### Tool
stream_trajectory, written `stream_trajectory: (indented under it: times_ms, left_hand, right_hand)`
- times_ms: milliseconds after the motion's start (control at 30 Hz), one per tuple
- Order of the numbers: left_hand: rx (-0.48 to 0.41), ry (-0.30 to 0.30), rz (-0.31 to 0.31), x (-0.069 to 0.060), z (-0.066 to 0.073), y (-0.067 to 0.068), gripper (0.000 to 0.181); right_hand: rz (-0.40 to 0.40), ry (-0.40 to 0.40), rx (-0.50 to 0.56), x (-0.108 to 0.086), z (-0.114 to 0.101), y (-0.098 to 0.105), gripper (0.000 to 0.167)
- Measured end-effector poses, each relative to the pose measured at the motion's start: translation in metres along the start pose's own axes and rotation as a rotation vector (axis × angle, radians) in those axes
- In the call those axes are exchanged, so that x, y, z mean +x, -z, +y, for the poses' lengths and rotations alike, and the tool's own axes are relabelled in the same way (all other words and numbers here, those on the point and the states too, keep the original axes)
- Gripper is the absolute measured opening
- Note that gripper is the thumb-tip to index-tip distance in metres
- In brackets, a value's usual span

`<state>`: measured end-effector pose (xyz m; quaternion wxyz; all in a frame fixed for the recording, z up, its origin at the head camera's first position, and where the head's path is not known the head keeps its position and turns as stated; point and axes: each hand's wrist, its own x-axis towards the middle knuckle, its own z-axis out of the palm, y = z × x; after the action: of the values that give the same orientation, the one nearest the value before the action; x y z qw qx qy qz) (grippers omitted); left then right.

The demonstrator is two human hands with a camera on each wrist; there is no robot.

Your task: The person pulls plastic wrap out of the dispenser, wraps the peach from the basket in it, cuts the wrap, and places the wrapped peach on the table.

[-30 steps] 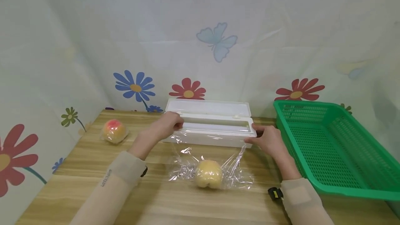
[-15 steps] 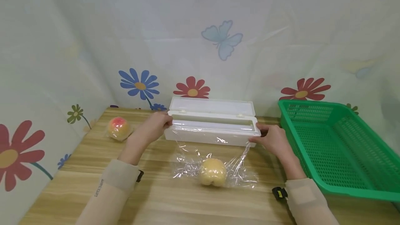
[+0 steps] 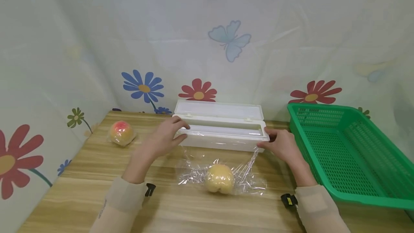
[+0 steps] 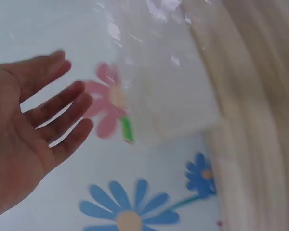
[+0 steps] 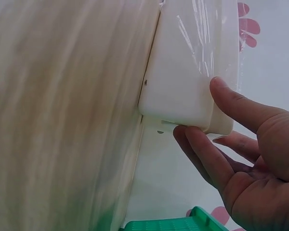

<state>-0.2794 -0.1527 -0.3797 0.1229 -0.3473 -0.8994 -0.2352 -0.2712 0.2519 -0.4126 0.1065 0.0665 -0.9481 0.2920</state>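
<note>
A white cling film dispenser box [image 3: 223, 143] stands at the back of the table with its lid raised and a roll inside. Clear cling film [image 3: 249, 172] runs from its front down over a round yellow fruit [image 3: 220, 179]. My right hand [image 3: 283, 146] grips the box's right end, thumb on the front and fingers round the end, as the right wrist view also shows [image 5: 250, 154]. At the left end is my left hand [image 3: 163, 136], fingers apart and holding nothing in the left wrist view; whether its fingertips touch the box cannot be told.
A film-wrapped peach-like fruit [image 3: 122, 133] sits at the table's left. The green perforated basket [image 3: 310, 168] lies at the right, close to my right forearm. A flower-printed curtain [image 3: 155, 46] hangs directly behind.
My left hand moved left along the box to its left end, and its curled fingers have since spread. The right hand keeps its grip. The view shifted slightly.
</note>
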Motion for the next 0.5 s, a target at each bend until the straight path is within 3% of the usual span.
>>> stream_trajectory:
  times_ms: [133, 233, 367, 500]
  left_hand:
    - [-0.114, -0.099, -0.075, -0.002, 0.036, 0.005, 0.017]
    - [-0.141, -0.174, -0.174, -0.004, 0.062, 0.003, 0.018]
    - [-0.089, -0.225, -0.344, -0.006, 0.087, -0.011, 0.024]
    - [-0.003, -0.2, -0.441, -0.006, 0.099, -0.027, 0.032]
  right_hand:
    - [-0.005, 0.006, 0.009, 0.001, -0.002, 0.0, 0.07]
    - [-0.01, 0.01, 0.014, 0.001, -0.004, 0.001, 0.07]
    - [-0.014, 0.006, 0.012, 0.0, -0.004, 0.002, 0.071]
    - [-0.018, 0.009, 0.007, -0.001, -0.003, 0.002, 0.071]
